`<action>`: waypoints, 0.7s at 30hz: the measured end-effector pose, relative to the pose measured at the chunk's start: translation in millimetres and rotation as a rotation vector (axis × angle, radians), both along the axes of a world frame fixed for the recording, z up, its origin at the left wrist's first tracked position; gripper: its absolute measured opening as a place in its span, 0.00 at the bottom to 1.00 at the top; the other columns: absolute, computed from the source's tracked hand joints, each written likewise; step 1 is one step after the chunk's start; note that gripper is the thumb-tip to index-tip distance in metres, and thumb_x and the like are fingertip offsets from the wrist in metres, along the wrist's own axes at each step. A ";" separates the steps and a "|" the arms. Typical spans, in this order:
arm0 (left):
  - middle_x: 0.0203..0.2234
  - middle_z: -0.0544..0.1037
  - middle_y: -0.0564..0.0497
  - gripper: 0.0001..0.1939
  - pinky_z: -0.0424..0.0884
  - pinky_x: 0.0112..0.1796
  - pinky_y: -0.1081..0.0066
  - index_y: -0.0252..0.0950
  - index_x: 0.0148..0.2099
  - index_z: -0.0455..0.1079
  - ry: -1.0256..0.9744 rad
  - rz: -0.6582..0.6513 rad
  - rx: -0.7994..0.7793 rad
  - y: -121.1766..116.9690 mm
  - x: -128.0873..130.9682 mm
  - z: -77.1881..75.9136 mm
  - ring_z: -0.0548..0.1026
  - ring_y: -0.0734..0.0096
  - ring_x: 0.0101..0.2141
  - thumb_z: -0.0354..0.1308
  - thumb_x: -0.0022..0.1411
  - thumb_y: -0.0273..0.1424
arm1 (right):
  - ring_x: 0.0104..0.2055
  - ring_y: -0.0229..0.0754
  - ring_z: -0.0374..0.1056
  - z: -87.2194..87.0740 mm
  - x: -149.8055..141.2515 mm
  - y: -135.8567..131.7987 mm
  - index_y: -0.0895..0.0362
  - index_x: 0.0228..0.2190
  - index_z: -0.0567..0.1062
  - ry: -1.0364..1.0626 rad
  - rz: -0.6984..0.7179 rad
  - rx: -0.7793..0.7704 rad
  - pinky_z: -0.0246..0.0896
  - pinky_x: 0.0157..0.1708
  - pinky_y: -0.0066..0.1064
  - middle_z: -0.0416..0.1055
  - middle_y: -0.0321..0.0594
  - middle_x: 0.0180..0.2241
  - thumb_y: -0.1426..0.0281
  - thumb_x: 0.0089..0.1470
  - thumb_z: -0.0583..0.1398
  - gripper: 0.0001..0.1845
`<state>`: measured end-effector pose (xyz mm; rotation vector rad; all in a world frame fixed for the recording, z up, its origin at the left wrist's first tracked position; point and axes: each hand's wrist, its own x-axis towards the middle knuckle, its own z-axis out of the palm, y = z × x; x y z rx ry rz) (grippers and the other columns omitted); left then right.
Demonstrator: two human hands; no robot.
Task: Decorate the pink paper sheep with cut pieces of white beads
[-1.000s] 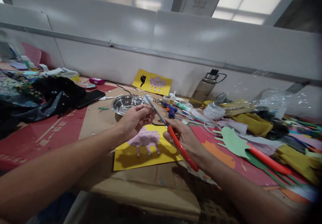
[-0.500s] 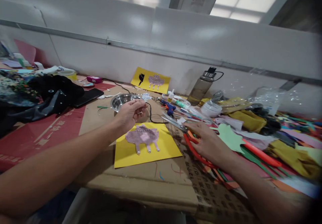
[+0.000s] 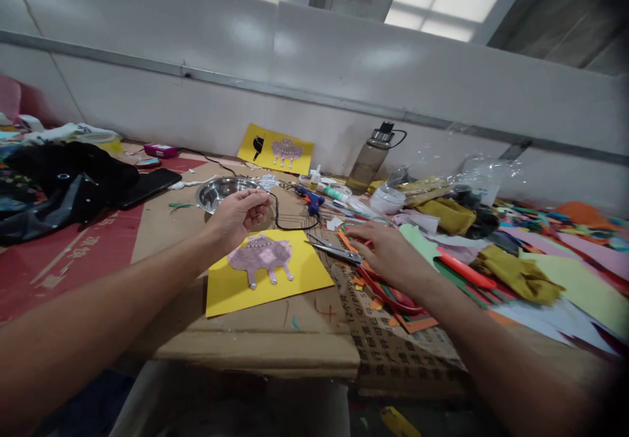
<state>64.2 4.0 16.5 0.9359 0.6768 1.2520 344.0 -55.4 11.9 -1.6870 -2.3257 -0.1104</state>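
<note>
My left hand [image 3: 244, 213] is closed in a pinch above the near rim of the steel bowl [image 3: 206, 191]. Whatever its fingertips hold is too small to make out. Below it lies a yellow card [image 3: 309, 280] bearing a mauve felt shape [image 3: 265, 258] trimmed with pearl-like beads. Scissors [image 3: 339, 251] with red handles rest on the right, their blades reaching over the card's right edge. Over the scissors hovers my right hand [image 3: 383, 247], fingers apart and no longer wrapped round the handles.
A second decorated yellow card [image 3: 299, 155] leans against the wall. Behind the near card are a blue glue gun [image 3: 309, 200] and a water bottle [image 3: 368, 162]. Felt scraps [image 3: 447, 214] and coloured paper crowd the right. Dark cloth [image 3: 63, 181] and a phone [image 3: 152, 187] lie left.
My right hand has carried the scissors from beside my left hand down to the right and let them go on the table. My left hand stays pinched near the bowl; the view has turned right.
</note>
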 end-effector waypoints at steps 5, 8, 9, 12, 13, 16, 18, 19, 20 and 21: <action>0.24 0.75 0.53 0.06 0.67 0.26 0.79 0.31 0.30 0.70 0.005 0.031 0.037 6.2 -8.8 5.5 0.70 0.82 0.23 0.64 0.49 0.27 | 0.42 0.42 0.69 0.5 -31.3 19.6 0.55 0.38 0.78 -0.094 0.036 -0.149 0.58 0.41 0.29 0.75 0.44 0.38 0.72 0.58 0.54 0.13; 0.24 0.75 0.52 0.06 0.68 0.25 0.78 0.31 0.30 0.71 -0.003 0.054 0.064 10.9 -14.2 7.6 0.70 0.81 0.22 0.65 0.49 0.27 | 0.39 0.41 0.69 -0.2 -35.3 22.2 0.55 0.34 0.78 -0.180 0.016 -0.177 0.57 0.37 0.27 0.75 0.43 0.36 0.74 0.57 0.53 0.13; 0.24 0.75 0.52 0.06 0.68 0.25 0.78 0.31 0.30 0.71 -0.007 0.059 0.069 11.9 -15.2 8.1 0.70 0.81 0.22 0.64 0.49 0.26 | 0.38 0.41 0.69 -0.4 -35.6 22.3 0.56 0.33 0.78 -0.201 0.010 -0.178 0.56 0.36 0.27 0.75 0.43 0.35 0.75 0.57 0.53 0.13; 0.24 0.74 0.52 0.04 0.68 0.26 0.78 0.30 0.29 0.70 -0.012 0.073 0.064 12.5 -16.1 10.1 0.70 0.82 0.22 0.63 0.50 0.25 | 0.36 0.41 0.68 -1.9 -35.1 23.3 0.57 0.31 0.77 -0.253 0.004 -0.179 0.55 0.34 0.28 0.74 0.44 0.35 0.75 0.56 0.54 0.11; 0.24 0.74 0.52 0.04 0.68 0.25 0.78 0.30 0.29 0.70 -0.011 0.078 0.056 12.0 -15.9 11.3 0.70 0.82 0.22 0.62 0.51 0.24 | 0.36 0.41 0.68 -2.7 -34.7 23.9 0.58 0.31 0.76 -0.266 0.004 -0.181 0.55 0.34 0.28 0.74 0.45 0.34 0.75 0.56 0.53 0.11; 0.24 0.74 0.52 0.02 0.67 0.25 0.80 0.31 0.29 0.70 -0.019 0.109 0.028 10.8 -15.1 15.0 0.69 0.82 0.22 0.61 0.52 0.23 | 0.36 0.42 0.68 -4.1 -34.1 25.0 0.59 0.31 0.75 -0.249 0.007 -0.138 0.57 0.36 0.29 0.73 0.47 0.35 0.75 0.57 0.53 0.11; 0.24 0.74 0.52 0.02 0.66 0.24 0.80 0.31 0.28 0.70 -0.020 0.120 0.021 11.4 -15.8 16.0 0.69 0.82 0.22 0.61 0.52 0.23 | 0.37 0.42 0.67 -2.2 -36.5 24.0 0.60 0.32 0.75 -0.152 0.031 -0.063 0.58 0.38 0.30 0.73 0.47 0.36 0.75 0.57 0.53 0.10; 0.24 0.74 0.52 0.03 0.66 0.24 0.80 0.31 0.28 0.70 -0.015 0.117 0.023 12.2 -17.0 15.6 0.68 0.83 0.22 0.61 0.51 0.23 | 0.38 0.42 0.67 -0.3 -39.4 23.2 0.60 0.33 0.75 -0.081 0.055 -0.032 0.58 0.38 0.30 0.73 0.46 0.36 0.74 0.57 0.54 0.09; 0.24 0.74 0.52 0.03 0.65 0.24 0.80 0.31 0.28 0.70 -0.003 0.109 0.026 13.2 -18.7 14.6 0.68 0.82 0.22 0.61 0.51 0.24 | 0.37 0.41 0.67 1.9 -43.7 22.3 0.59 0.33 0.75 0.001 0.084 -0.017 0.59 0.38 0.30 0.73 0.45 0.36 0.74 0.57 0.54 0.09; 0.23 0.73 0.52 0.03 0.65 0.23 0.80 0.31 0.28 0.70 0.014 0.099 0.033 14.1 -21.2 13.1 0.67 0.82 0.21 0.61 0.51 0.24 | 0.36 0.40 0.68 4.1 -49.4 21.7 0.59 0.33 0.75 0.087 0.117 -0.023 0.59 0.37 0.29 0.74 0.43 0.35 0.73 0.56 0.55 0.08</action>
